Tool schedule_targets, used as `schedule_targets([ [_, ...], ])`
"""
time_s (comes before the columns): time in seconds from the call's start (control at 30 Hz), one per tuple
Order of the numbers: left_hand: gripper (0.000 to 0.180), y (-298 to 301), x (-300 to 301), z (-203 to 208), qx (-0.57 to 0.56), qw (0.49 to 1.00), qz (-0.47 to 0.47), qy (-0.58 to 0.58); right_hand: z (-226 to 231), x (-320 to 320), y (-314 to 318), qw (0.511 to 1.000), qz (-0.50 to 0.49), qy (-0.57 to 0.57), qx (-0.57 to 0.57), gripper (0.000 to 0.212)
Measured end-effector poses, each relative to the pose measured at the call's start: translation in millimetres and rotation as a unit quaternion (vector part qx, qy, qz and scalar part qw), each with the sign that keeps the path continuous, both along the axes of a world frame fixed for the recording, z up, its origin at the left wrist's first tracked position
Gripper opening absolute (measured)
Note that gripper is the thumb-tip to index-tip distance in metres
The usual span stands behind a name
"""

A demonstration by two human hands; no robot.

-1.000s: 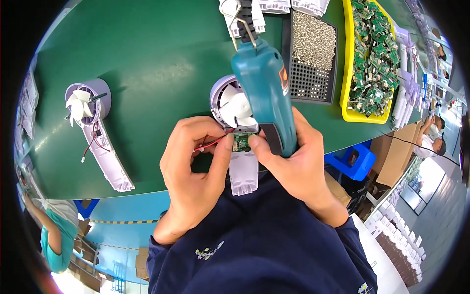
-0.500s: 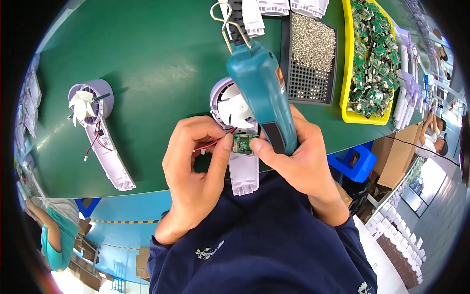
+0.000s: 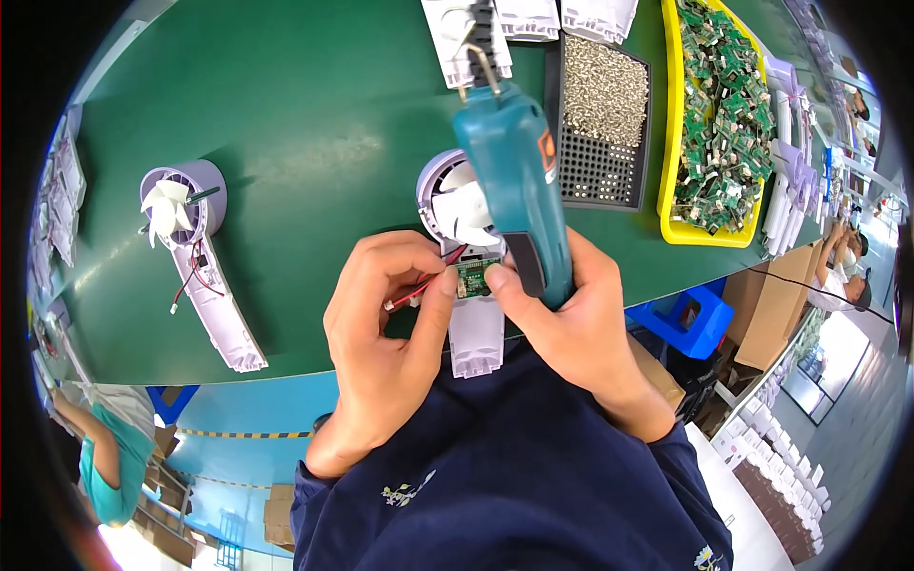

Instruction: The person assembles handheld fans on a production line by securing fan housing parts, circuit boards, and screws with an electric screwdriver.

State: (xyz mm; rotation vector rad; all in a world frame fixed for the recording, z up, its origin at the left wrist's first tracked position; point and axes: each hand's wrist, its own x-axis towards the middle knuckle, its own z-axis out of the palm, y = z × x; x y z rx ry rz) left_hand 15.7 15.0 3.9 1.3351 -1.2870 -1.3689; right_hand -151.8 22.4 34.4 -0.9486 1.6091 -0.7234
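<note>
A small green circuit board (image 3: pixel 473 278) lies over the handle of a white handheld fan (image 3: pixel 476 341) in front of me. With thumb and fingers closed at the board's left edge, my left hand (image 3: pixel 386 328) also has red and black wires (image 3: pixel 411 293) beside its fingers. My right hand (image 3: pixel 586 328) wraps round a teal electric screwdriver (image 3: pixel 514 171), and its thumb presses the board's right edge. The screwdriver's body covers part of the fan's round head and white blades (image 3: pixel 464 211). Its bit is hidden.
Another half-built fan (image 3: pixel 205 257) with loose wires lies on the green table (image 3: pixel 314 152) to the left. Beyond the screwdriver are a black tray of screws (image 3: pixel 600 195), a yellow bin of circuit boards (image 3: pixel 668 214) and white shells (image 3: pixel 598 17). Co-workers sit at both sides.
The view has shifted slightly. The screwdriver stands a little more upright in my right hand, and both hands stay at the board.
</note>
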Motion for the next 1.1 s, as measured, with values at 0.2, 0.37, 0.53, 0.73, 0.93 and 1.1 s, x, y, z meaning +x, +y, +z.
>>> schedule_targets([
  [0.2,0.018,-1,-3,2,-0.001,1.0,0.013,-0.002,-4,1,4,0.999,-0.031,0.006,-0.018,0.019],
  [0.37,0.017,-1,-7,2,-0.011,0.999,0.012,-0.043,-6,2,6,0.999,-0.022,0.024,-0.027,0.022],
  [0.53,0.018,-1,-9,5,0.027,0.999,0.016,-0.015,-12,7,5,0.996,-0.053,0.014,-0.063,0.026],
  [0.73,0.017,-3,-8,3,0.021,1.0,0.005,-0.006,-9,6,5,0.997,-0.057,0.005,-0.06,0.027],
  [0.93,0.015,-1,-9,3,0.054,0.998,0.008,0.015,-8,3,6,0.999,-0.025,0.015,-0.026,0.022],
  [1.1,0.015,-2,-8,3,0.054,0.998,0.007,0.018,-5,3,3,0.999,-0.03,-0.002,-0.023,0.02],
])
